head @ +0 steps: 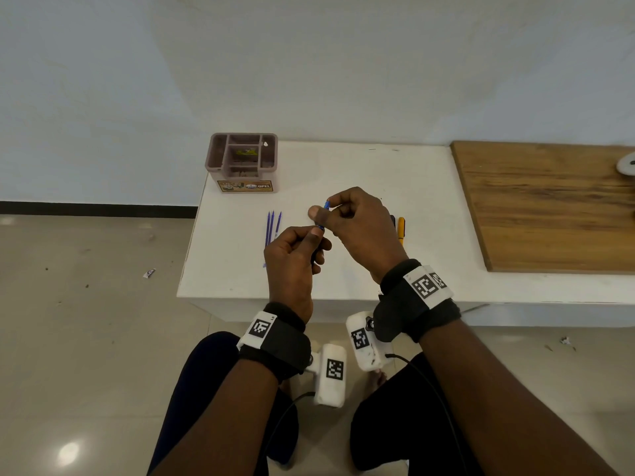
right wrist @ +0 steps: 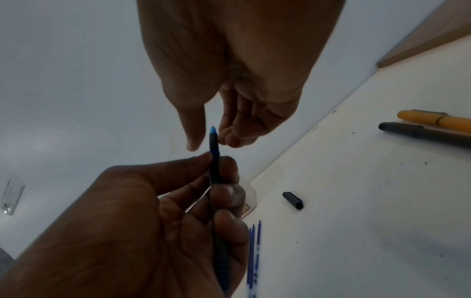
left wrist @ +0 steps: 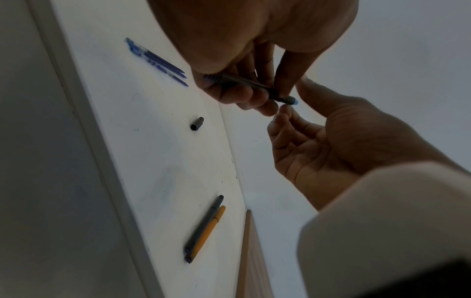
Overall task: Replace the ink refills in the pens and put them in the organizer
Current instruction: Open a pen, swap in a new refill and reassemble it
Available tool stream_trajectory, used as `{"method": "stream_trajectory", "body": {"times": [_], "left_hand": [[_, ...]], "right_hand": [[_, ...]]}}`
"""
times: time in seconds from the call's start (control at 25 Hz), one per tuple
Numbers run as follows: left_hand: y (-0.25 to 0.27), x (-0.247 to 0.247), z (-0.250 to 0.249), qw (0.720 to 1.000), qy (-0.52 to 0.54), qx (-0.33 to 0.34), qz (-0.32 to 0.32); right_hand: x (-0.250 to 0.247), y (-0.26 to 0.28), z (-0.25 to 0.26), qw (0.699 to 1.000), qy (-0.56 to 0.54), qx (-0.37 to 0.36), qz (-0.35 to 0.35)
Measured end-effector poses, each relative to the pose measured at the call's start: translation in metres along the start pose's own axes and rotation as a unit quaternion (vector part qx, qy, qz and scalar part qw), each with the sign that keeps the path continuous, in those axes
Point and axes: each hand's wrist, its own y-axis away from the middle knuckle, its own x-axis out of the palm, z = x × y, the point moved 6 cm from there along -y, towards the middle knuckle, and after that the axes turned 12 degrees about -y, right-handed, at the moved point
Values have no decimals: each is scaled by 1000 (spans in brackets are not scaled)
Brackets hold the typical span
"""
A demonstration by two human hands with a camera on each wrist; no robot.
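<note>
A dark pen with a light-blue tip (head: pixel 326 203) is held over the white table (head: pixel 360 166). My left hand (head: pixel 314 235) grips its barrel (left wrist: pixel 242 83) (right wrist: pixel 215 171). My right hand (head: pixel 324 211) has thumb and fingers curled close around the blue tip (right wrist: pixel 213 131) (left wrist: pixel 293 100), pinching it. Three blue refills (head: pixel 272 228) (left wrist: pixel 158 60) (right wrist: pixel 254 258) lie side by side left of the hands. A black cap (left wrist: pixel 197 123) (right wrist: pixel 293 200) lies loose on the table, hidden in the head view. The mauve organizer (head: pixel 245 186) stands at the far left corner.
An orange pen (head: pixel 401 230) (left wrist: pixel 207 231) (right wrist: pixel 433 121) and a dark grey pen (left wrist: pixel 203 223) (right wrist: pixel 423 134) lie together right of the hands. A wooden board (head: pixel 549 207) covers the table's right part, with a white round object (head: pixel 627 164) at its far edge.
</note>
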Motion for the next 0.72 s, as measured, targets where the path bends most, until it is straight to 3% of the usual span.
{"method": "stream_trajectory", "body": {"times": [0.72], "left_hand": [[5,-2,4,1000,5,0,2]], "right_hand": [[2,2,-3,1000,-18,-1,15]]}}
